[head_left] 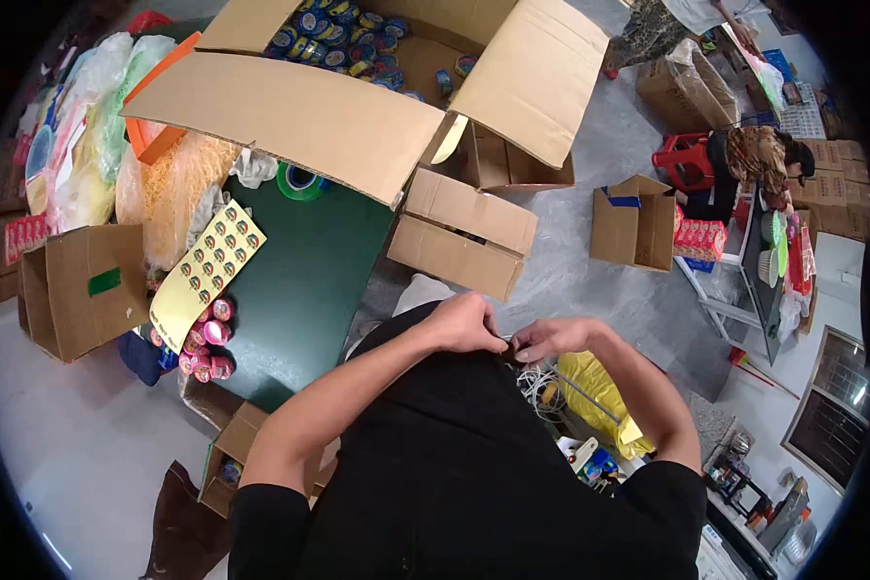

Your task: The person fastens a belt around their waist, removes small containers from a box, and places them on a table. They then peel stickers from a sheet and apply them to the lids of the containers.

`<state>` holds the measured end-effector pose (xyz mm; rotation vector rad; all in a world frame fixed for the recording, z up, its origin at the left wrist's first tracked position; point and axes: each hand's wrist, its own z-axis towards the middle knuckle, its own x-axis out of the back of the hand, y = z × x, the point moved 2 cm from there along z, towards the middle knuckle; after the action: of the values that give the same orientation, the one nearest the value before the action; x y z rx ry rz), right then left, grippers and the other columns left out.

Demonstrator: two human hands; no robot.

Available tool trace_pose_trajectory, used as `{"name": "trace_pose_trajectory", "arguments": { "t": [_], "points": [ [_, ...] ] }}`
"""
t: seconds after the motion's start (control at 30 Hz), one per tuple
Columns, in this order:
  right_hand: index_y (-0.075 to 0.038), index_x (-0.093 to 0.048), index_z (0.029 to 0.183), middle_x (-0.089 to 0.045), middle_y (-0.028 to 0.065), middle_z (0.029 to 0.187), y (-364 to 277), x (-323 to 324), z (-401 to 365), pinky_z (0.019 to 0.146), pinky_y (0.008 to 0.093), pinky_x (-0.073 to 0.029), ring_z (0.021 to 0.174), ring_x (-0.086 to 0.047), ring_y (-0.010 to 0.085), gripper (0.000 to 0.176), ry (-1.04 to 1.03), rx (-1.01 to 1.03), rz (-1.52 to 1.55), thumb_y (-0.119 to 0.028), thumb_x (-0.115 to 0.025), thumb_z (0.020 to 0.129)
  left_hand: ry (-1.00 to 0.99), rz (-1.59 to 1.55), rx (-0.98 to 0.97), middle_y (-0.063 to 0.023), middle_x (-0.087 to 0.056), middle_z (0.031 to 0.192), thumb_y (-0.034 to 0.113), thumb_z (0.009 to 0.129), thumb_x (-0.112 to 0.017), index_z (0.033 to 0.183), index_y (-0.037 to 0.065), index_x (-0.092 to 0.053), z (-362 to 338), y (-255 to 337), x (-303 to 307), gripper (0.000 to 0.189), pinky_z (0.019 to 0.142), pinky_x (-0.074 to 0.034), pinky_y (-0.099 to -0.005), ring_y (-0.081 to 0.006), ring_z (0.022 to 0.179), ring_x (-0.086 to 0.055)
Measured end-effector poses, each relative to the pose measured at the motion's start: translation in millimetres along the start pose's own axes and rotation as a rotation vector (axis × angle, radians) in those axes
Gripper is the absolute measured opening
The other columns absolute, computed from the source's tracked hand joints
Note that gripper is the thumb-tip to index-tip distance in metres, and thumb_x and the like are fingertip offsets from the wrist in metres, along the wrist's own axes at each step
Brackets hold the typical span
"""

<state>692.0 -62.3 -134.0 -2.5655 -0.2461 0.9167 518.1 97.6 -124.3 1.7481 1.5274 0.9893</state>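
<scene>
My left hand (462,324) and my right hand (553,338) meet in front of my body, fingertips nearly touching. Both are closed in a pinch at the edge of the black clothing (445,425) I wear. Something small and dark shows between the fingers, but I cannot make out what it is. Left of my hands is a green table (304,261). On it lie a yellow sticker sheet (213,261), several pink round containers (208,338) and a roll of green tape (300,182).
A big open carton (290,106) at the top holds many small blue round items (338,39). Another carton (464,232) stands ahead of my hands. A yellow bag (594,396) and white cables (541,391) are close by my right forearm. Another person (754,159) sits at the right.
</scene>
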Motion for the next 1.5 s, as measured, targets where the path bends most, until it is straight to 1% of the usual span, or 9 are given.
{"name": "trace_pose_trajectory", "arguments": {
  "t": [0.17, 0.3, 0.4, 0.5, 0.6, 0.83, 1.17, 1.37, 1.5],
  "points": [
    [-0.005, -0.061, 0.115, -0.065, -0.0005, 0.106, -6.2, 10.8, 9.1, 0.090, 0.0270, -0.048, 0.099, -0.060, 0.0102, 0.033, 0.127, 0.222, -0.073, -0.025, -0.078, 0.095, -0.136, -0.181, 0.048, -0.0124, -0.071, 0.072, 0.023, 0.074, -0.089, 0.087, -0.004, -0.072, 26.4, 2.4, -5.3, 0.034, 0.054, -0.052, -0.0298, -0.0143, 0.058, -0.065],
    [-0.008, -0.057, 0.102, -0.062, -0.0018, 0.083, -14.5, 13.0, 4.3, 0.060, 0.0239, -0.041, 0.070, -0.053, 0.0057, 0.019, 0.315, 0.279, -0.232, -0.010, -0.071, 0.090, -0.106, -0.241, 0.081, -0.0090, -0.068, 0.069, 0.024, 0.075, -0.089, 0.086, -0.003, -0.072, 23.0, 1.4, -0.8, 0.034, 0.051, -0.049, -0.0298, -0.0129, 0.056, -0.062],
    [-0.007, -0.057, 0.093, -0.050, -0.0051, 0.071, -20.8, 9.7, -1.1, 0.052, 0.0255, -0.030, 0.059, -0.041, 0.0056, 0.028, 0.241, 0.324, 0.113, -0.034, -0.060, 0.100, -0.029, -0.220, 0.050, -0.0051, -0.066, 0.062, 0.030, 0.072, -0.091, 0.079, 0.000, -0.075, 22.3, -4.1, -4.1, 0.034, 0.048, -0.048, -0.0298, -0.0126, 0.050, -0.061],
    [-0.004, -0.061, 0.066, -0.041, -0.0057, 0.056, -31.2, -0.7, -4.9, 0.050, 0.0316, -0.032, 0.055, -0.038, 0.0072, 0.065, 0.739, 0.317, -0.257, -0.057, -0.056, 0.103, 0.039, -0.128, -0.029, -0.0087, -0.072, 0.072, 0.032, 0.070, -0.089, 0.084, 0.001, -0.077, 17.9, 0.7, -4.8, 0.036, 0.062, -0.053, -0.0330, -0.0164, 0.065, -0.068],
    [0.001, -0.070, 0.082, -0.054, 0.0008, 0.063, -10.6, 13.2, -4.3, 0.057, 0.0346, -0.044, 0.063, -0.047, 0.0092, 0.053, 0.656, 0.274, -0.529, -0.046, -0.058, 0.105, 0.042, -0.005, 0.035, -0.0121, -0.075, 0.084, 0.039, 0.070, -0.086, 0.089, 0.002, -0.077, 13.7, 8.1, -8.4, 0.043, 0.074, -0.056, -0.0368, -0.0226, 0.079, -0.072],
    [0.001, -0.064, 0.079, -0.047, -0.0020, 0.060, 40.6, 26.3, -15.3, 0.054, 0.0359, -0.039, 0.061, -0.041, 0.0086, 0.053, 0.671, 0.158, -0.499, -0.046, -0.061, 0.104, 0.019, 0.179, 0.101, -0.0144, -0.076, 0.094, 0.049, 0.072, -0.079, 0.093, 0.010, -0.076, 27.7, 14.6, -43.0, 0.045, 0.081, -0.058, -0.0445, -0.0323, 0.092, -0.073],
    [-0.003, -0.068, 0.102, -0.068, 0.0030, 0.091, 34.2, 11.2, 18.7, 0.071, 0.0322, -0.050, 0.082, -0.062, 0.0128, 0.045, 0.395, 0.186, -0.216, -0.043, -0.050, 0.109, 0.036, 0.077, -0.053, -0.0154, -0.073, 0.072, 0.034, 0.072, -0.085, 0.079, 0.001, -0.077, 35.7, -17.2, -31.0, 0.035, 0.064, -0.056, -0.0396, -0.0254, 0.067, -0.070],
    [-0.003, -0.067, 0.089, -0.061, 0.0034, 0.068, -9.5, -29.6, 45.3, 0.054, 0.0362, -0.045, 0.061, -0.059, 0.0170, 0.051, 0.874, -0.087, -0.313, -0.043, -0.041, 0.108, 0.059, -0.010, -0.098, -0.0135, -0.075, 0.078, 0.029, 0.070, -0.085, 0.075, 0.002, -0.070, 14.3, -23.4, -29.4, 0.032, 0.063, -0.054, -0.0407, -0.0257, 0.071, -0.070],
    [0.002, -0.071, 0.092, -0.067, 0.0188, 0.071, 15.6, -29.2, 52.9, 0.061, 0.0445, -0.052, 0.061, -0.065, 0.0262, 0.056, 0.885, 0.111, -0.667, -0.046, -0.047, 0.106, 0.085, 0.062, -0.088, -0.0134, -0.074, 0.080, 0.037, 0.070, -0.083, 0.077, 0.003, -0.069, -26.3, -9.5, -32.2, 0.037, 0.065, -0.053, -0.0435, -0.0275, 0.075, -0.071]
  ]
}}
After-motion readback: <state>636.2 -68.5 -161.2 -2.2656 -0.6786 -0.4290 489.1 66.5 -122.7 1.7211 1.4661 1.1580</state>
